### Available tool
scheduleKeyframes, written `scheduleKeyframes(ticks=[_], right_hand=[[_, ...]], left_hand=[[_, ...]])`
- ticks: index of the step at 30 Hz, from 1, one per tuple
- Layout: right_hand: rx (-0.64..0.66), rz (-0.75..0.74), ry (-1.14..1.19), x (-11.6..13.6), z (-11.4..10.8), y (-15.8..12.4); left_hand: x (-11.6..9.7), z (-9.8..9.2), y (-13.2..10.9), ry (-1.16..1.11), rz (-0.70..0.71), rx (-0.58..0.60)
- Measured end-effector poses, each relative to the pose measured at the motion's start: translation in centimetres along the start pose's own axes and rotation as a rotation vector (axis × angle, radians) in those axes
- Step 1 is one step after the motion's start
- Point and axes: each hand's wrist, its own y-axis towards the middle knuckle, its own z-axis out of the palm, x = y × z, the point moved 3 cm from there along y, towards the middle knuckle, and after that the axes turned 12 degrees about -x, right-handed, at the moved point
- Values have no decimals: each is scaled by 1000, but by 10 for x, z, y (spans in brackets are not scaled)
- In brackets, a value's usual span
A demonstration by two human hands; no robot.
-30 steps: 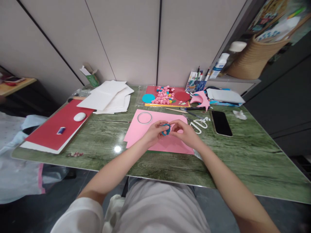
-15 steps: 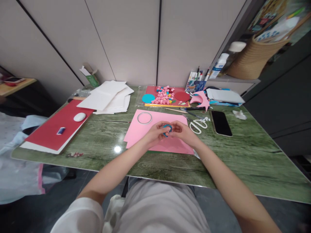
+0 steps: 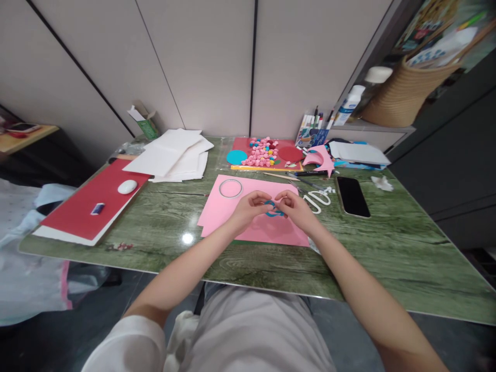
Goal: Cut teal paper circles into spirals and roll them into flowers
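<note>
Piece of thin, curled blue material [image 3: 276, 212], probably paper, pinched between left hand [image 3: 250, 212] and right hand [image 3: 296, 209] just over pink paper sheets [image 3: 217, 217], midway between near and far edges of green wood-grain table [image 3: 155, 222]. Hands close together, fingertips closed on opposite sides, likely for steady control of something so flimsy; exact contact points too small to tell. Thin grey ring [image 3: 231, 197] at the sheets' far left corner, seemingly parked off the working spot. White-looped scissors [image 3: 318, 211] beside the right hand, presumably for easy reach.
</note>
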Motion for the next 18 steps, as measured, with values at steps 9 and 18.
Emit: scheduleKeyframes(ticks=[9,18], right_hand=[[-103,-124,-70,2,-2,1],[-63,-153,-7,7,-2,-2]], left_hand=[[5,1,0,152,-46,11],[14,-4,4,-90,-304,-102]])
